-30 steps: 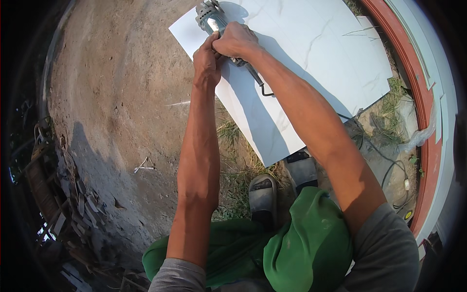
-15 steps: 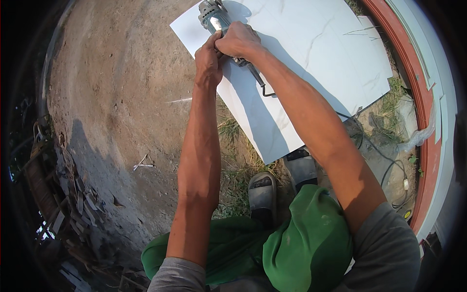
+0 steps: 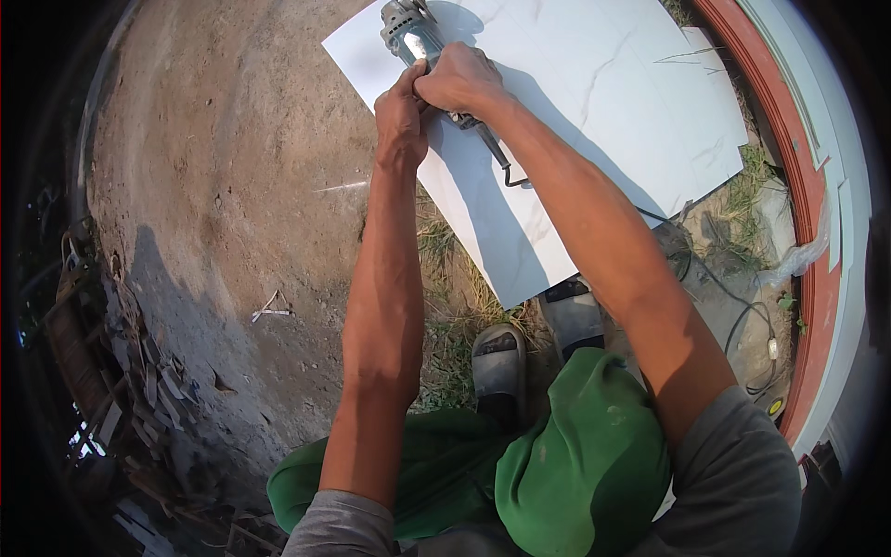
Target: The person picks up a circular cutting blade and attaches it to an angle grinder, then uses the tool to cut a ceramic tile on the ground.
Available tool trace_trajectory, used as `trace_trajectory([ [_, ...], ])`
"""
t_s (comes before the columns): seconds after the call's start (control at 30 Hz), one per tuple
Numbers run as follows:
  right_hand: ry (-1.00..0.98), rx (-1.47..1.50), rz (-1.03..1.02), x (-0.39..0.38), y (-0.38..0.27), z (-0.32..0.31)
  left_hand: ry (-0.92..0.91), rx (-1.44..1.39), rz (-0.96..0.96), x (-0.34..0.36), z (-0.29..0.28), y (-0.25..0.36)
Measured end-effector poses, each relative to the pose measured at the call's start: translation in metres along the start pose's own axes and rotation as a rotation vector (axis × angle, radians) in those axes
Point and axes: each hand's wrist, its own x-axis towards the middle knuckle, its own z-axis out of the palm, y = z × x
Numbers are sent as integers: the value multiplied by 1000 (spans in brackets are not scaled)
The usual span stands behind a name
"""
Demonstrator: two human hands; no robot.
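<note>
Both my hands are wrapped round the body of an angle grinder (image 3: 414, 39) near the top of the view. My left hand (image 3: 401, 113) grips it from the left side, and my right hand (image 3: 457, 78) closes over it from the right. The grinder's metal head points away from me, over a large white tile (image 3: 594, 88) with faint grey veins. A dark power cord (image 3: 495, 156) leaves the handle end and passes under my right forearm. Whether the disc touches the tile is hard to make out at the upper rim.
Bare dirt ground (image 3: 232, 130) spreads to the left. Broken strips and scraps (image 3: 153, 390) are heaped at the lower left. A red-brown frame edge (image 3: 806, 241) borders the right, with the cord (image 3: 733, 302) looped beside it. My slippered foot (image 3: 498, 360) stands near the tile's close corner.
Hands and grinder keep nearly the same place on the tile, shifted only a few pixels to the right. The grip is unchanged.
</note>
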Motion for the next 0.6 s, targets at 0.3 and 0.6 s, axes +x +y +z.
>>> trace_trajectory([
  [0.3, -1, -5, 6, -7, 8, 1, -5, -48, 19, -8, 2, -8],
  [0.6, -3, -2, 1, -15, 13, 4, -14, -48, 13, -13, -2, -16],
])
